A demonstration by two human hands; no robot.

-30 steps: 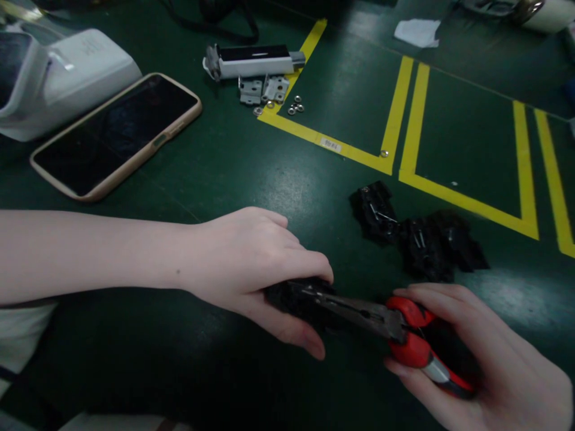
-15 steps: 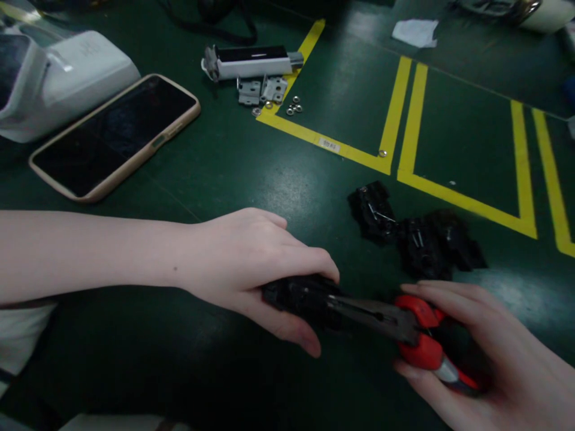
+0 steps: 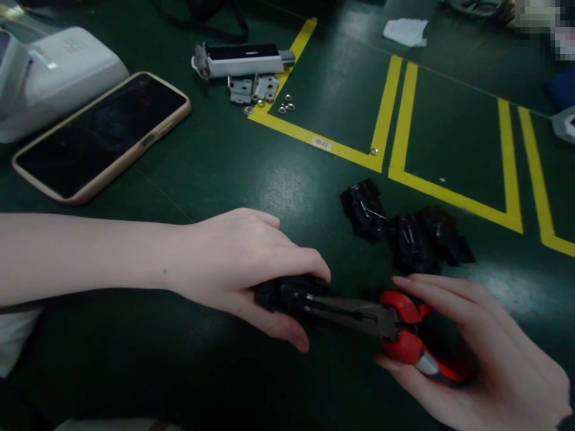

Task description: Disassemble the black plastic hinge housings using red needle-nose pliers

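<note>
My left hand (image 3: 256, 257) is closed around a black plastic part (image 3: 287, 296), its thumb along the near side. Red-handled needle-nose pliers (image 3: 399, 305) are in my right hand (image 3: 485, 341), fingers wrapped about the grips. Their long jaws reach left onto the black part and lie over its top; whether they pinch a small piece there is too dark to tell. Beyond the pliers, several similar black plastic parts (image 3: 413, 239) with thin metal wires lie grouped on the green table (image 3: 215, 377).
A phone in a tan case (image 3: 103, 137) lies at the left beside a white device (image 3: 76, 72). Farther back are a black-and-white cylinder (image 3: 245, 60), metal brackets (image 3: 254, 88) and several small nuts (image 3: 286, 106). Yellow tape (image 3: 341, 152) marks rectangles on the table. A white scrap (image 3: 405, 32) lies behind.
The whole view has shifted slightly, so most things sit a little farther left. The pliers' tips have moved a little farther in over the black part. Both hands keep their holds.
</note>
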